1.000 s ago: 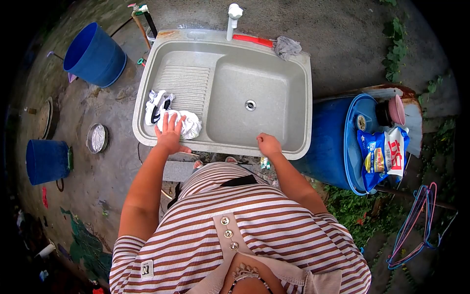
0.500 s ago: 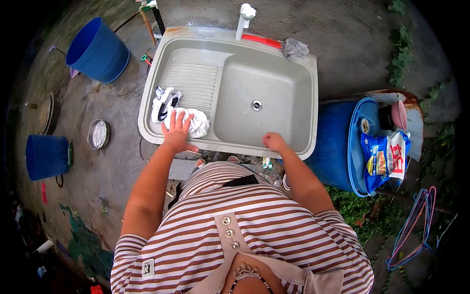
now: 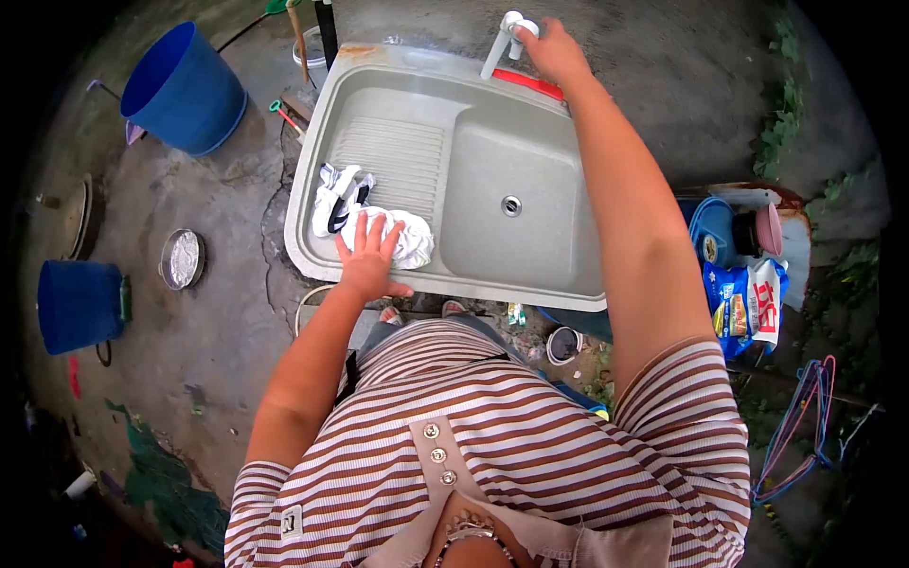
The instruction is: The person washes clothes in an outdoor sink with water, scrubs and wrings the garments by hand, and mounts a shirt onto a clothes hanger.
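My left hand (image 3: 370, 261) lies with fingers spread on a bunched white cloth (image 3: 413, 242) at the near left of the grey sink (image 3: 379, 93). Another white cloth piece with dark bands (image 3: 333, 201) rests just behind it on the ribbed drainboard (image 3: 393, 156). At the far rim, my right hand (image 3: 557, 54) has its fingers around the head of the white tap (image 3: 496, 47). A red strip-like object (image 3: 530, 83) lies on the rim below that hand, its right end covered by my forearm. No water shows in the basin (image 3: 483, 180).
Two blue tubs (image 3: 185, 90) and a metal bowl (image 3: 182, 258) stand on the ground at left. To the right are a blue barrel (image 3: 712, 227), a blue-and-white bag (image 3: 745, 303), a pink bowl (image 3: 769, 230) and hangers (image 3: 805, 431).
My right hand has moved from the sink's near edge to the tap at the far rim. My left hand stays on the white cloth. The view has shifted slightly.
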Tool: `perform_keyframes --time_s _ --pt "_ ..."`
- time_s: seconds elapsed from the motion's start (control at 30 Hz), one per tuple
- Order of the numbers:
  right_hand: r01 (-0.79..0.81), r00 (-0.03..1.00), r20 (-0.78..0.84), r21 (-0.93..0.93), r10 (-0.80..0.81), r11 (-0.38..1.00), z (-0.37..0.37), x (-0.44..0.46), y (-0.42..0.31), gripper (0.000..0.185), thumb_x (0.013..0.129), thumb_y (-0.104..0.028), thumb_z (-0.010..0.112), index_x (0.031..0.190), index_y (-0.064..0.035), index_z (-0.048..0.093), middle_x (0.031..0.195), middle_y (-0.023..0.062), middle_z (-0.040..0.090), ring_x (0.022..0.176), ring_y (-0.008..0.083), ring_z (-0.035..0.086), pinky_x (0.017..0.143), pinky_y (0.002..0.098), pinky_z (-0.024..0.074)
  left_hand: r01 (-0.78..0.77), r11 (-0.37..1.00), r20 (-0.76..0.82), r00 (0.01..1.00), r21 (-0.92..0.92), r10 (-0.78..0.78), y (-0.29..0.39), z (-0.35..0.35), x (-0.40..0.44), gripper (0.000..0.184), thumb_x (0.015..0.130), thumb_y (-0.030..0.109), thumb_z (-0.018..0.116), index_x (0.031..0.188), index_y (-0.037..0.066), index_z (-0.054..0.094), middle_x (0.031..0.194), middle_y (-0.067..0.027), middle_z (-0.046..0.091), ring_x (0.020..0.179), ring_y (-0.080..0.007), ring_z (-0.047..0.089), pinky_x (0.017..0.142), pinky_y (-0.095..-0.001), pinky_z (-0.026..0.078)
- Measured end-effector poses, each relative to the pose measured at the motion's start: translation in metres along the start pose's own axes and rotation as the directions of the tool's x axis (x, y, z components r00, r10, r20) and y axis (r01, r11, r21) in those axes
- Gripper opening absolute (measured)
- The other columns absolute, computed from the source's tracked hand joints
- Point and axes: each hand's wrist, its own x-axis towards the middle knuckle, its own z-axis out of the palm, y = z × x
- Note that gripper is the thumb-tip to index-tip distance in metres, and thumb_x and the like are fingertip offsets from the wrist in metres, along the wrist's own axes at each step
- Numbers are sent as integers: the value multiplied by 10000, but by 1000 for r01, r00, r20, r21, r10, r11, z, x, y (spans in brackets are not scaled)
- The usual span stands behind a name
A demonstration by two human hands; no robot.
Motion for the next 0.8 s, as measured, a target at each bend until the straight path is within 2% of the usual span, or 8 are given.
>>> perform_keyframes --time_s 0.23,0.47,0.53,0.57,0.67,0.73,0.77,0.8 --pt "-141 961 196 -266 197 954 -9 9 -43 643 902 -581 579 1237 -31 570 1165 186 682 1123 324 645 928 463 500 -40 999 -62 997 -21 39 -6 5 -2 1315 469 615 885 1556 274 229 1619 -120 174 1513 -389 6 1073 -764 141" --pt "110 977 213 -417 -20 902 -4 20 -28 391 935 -392 584 1161 -75 616 1113 149 698 1050 319 661 903 438 517 -19 999 -60 998 -29 17 -1 2 -3 1307 454 604 893 1548 274 258 1615 -120 187 1513 -390 11 1077 -760 131" --pt "486 860 408 -472 -307 735 -10 16 -22 275 941 -228 582 1190 -119 622 1097 144 699 1045 308 664 888 423 525 -14 999 -52 999 -46 11 0 -1 -3 1308 439 591 901 1541 267 276 1609 -121 204 1514 -386 22 1077 -760 129" --pt "482 861 407 -468 -304 741 -1 26 -2 275 941 -228 582 1190 -119 622 1097 144 699 1045 308 664 888 423 525 -15 998 -74 997 -54 11 0 0 -3 1301 433 568 911 1535 261 290 1604 -123 216 1516 -380 29 1079 -758 133" --pt "736 672 139 -231 -727 636 17 36 35 233 947 -130 582 1175 -139 629 1017 122 713 944 299 688 827 414 541 -2 998 -58 998 -60 -1 3 -1 -1 1296 439 545 920 1535 260 291 1605 -123 214 1516 -379 27 1081 -756 134" --pt "673 691 -109 -265 -715 691 5 21 27 498 890 -491 618 1156 -71 657 960 146 733 918 348 701 816 456 551 12 999 -32 999 -51 -14 5 -5 1 1296 441 531 924 1536 262 285 1607 -123 209 1516 -380 26 1086 -752 129" --pt "670 698 -106 -253 -708 698 -6 14 17 498 890 -491 618 1156 -71 657 960 146 733 918 348 701 816 456 551 19 999 -25 999 -51 -21 6 -6 3 1301 437 530 925 1537 263 283 1608 -124 207 1516 -381 26 1088 -750 125" --pt "501 855 3 -260 -518 826 -19 6 5 508 891 -489 618 1173 -67 633 981 152 725 937 354 692 817 462 545 24 998 -13 1000 -50 -24 7 -6 2 1306 433 529 925 1538 263 281 1609 -124 205 1516 -381 26 1090 -749 121"
